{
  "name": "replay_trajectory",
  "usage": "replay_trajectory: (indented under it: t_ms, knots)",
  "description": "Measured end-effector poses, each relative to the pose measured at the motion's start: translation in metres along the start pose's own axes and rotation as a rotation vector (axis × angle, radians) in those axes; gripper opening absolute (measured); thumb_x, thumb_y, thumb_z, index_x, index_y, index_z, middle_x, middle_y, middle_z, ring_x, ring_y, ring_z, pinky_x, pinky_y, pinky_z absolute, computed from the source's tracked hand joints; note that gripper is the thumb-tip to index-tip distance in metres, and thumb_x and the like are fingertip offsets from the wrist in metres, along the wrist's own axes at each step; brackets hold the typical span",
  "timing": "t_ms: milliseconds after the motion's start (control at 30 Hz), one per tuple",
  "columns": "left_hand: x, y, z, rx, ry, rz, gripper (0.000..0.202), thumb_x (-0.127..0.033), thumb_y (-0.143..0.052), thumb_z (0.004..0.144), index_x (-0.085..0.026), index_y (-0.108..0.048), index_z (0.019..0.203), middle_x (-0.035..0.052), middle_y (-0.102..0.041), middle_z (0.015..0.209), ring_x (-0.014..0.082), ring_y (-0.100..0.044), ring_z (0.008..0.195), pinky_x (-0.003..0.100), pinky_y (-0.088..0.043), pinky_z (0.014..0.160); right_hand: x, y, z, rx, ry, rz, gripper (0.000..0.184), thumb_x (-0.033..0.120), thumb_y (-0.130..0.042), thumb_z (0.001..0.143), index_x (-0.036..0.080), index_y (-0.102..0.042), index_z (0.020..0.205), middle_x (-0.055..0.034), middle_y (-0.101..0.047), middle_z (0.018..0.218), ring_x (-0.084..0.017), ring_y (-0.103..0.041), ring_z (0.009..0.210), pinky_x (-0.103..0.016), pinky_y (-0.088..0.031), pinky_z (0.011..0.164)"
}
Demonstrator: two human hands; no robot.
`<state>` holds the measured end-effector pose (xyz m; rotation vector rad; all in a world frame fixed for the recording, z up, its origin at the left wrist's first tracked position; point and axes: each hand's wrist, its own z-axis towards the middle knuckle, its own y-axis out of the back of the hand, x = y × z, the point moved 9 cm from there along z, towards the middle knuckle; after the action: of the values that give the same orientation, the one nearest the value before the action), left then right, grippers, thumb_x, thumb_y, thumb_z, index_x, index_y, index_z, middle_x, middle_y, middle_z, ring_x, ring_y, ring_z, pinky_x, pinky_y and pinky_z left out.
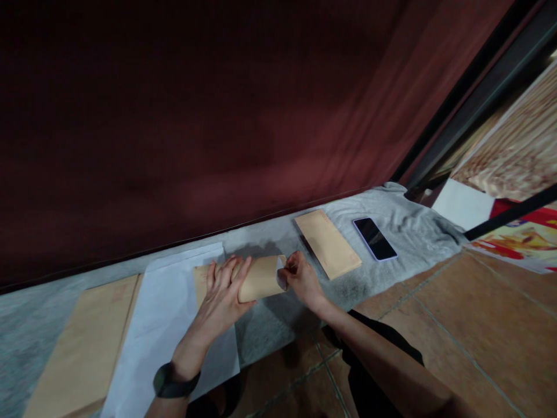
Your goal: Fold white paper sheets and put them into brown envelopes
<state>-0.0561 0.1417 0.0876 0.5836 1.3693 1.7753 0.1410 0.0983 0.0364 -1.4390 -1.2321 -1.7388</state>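
Note:
A brown paper envelope (261, 277) lies across the white sheets on a grey cloth. My left hand (224, 290) rests on its left part with fingers spread, holding it flat, and a dark watch is on that wrist. At the envelope's right end, my right hand (300, 278) pinches the edge, where a pale curled piece shows. Whether that piece is the flap's inner side or a paper inside, I cannot tell.
White paper sheets (145, 342) and brown envelopes (89, 337) lie at the left. More brown envelopes (328, 244) and a phone (375, 239) lie to the right on the grey cloth (409, 220). A dark red panel (217, 145) rises behind. Tiled floor (470, 325) is in front.

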Motion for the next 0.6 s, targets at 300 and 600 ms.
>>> replay_trajectory:
  t_ms: [300, 600]
  knots:
    - [0.004, 0.000, -0.001, -0.026, 0.000, -0.020, 0.097, -0.034, -0.073, 0.081, -0.021, -0.018, 0.159, 0.0211, -0.034, 0.158, 0.0405, -0.023, 0.151, 0.064, -0.009, 0.121, -0.022, -0.017, 0.006, 0.138, -0.077, 0.221, 0.018, 0.035, -0.063, 0.076, 0.020, -0.061, 0.068, 0.0018, -0.058, 0.065, -0.013, -0.051, 0.062, -0.024, -0.038, 0.058]
    - [0.022, 0.006, -0.020, -0.492, 0.720, -0.682, 0.080, -0.047, -0.070, 0.087, -0.023, -0.032, 0.153, 0.0149, -0.030, 0.157, 0.0331, -0.031, 0.147, 0.045, -0.032, 0.121, -0.031, -0.012, 0.001, -0.035, -0.311, 0.784, 0.035, 0.041, -0.079, 0.060, 0.019, -0.065, 0.085, -0.0006, -0.068, 0.076, -0.015, -0.059, 0.065, -0.026, -0.047, 0.059]
